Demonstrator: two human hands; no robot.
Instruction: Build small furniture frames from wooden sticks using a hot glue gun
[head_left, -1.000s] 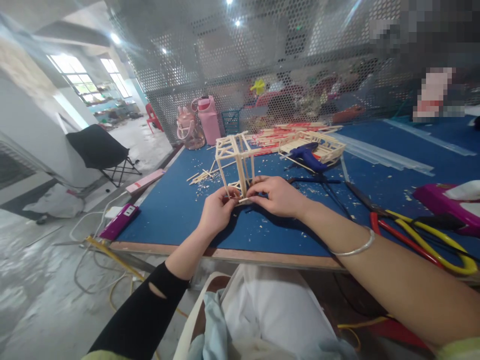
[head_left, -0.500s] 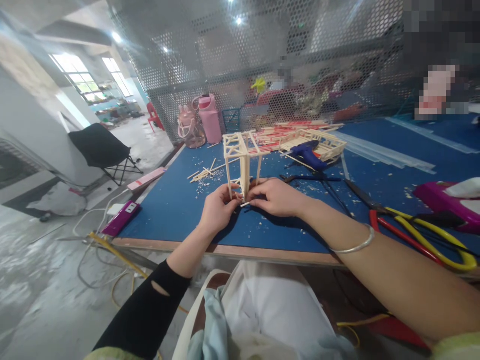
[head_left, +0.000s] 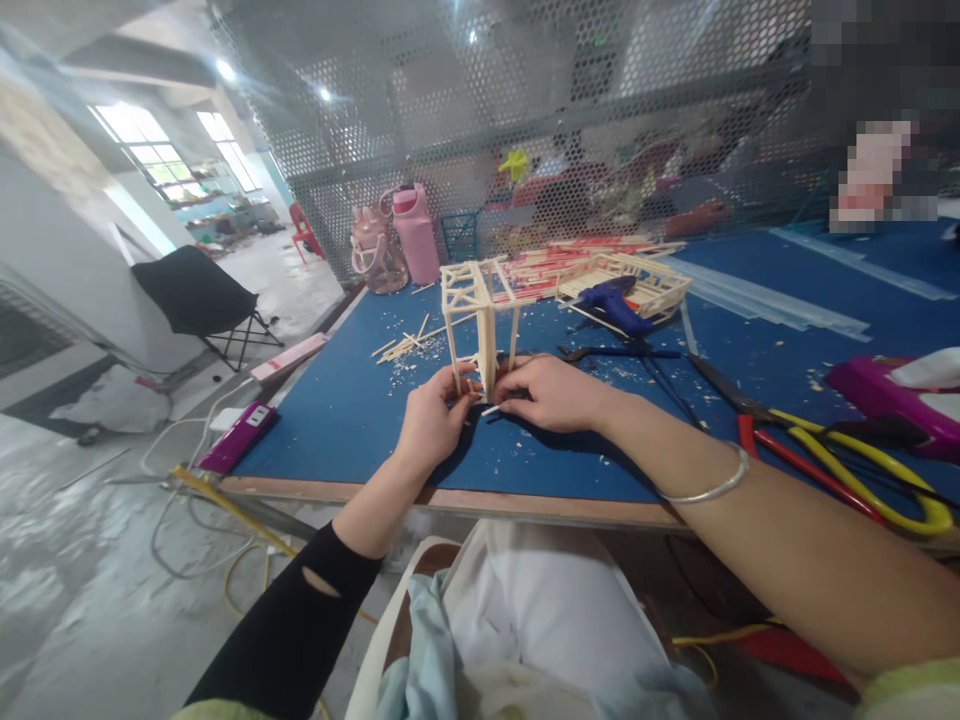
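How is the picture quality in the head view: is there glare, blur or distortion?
Head view: ceiling lamps flare through the mesh screen; the wide lens bends the table edge; both hands and the stick frame are sharp; a patch at upper right is pixelated.

A: Where are the hands?

B: Just above the middle of the frame, fingertips almost meeting. The left hand comes up from the lower left on a black-sleeved arm, fingers curled in a pinch.

A: And the other?

B: The right hand reaches in from the lower right on a bare forearm, palm down, fingers bent and pinching toward the left.
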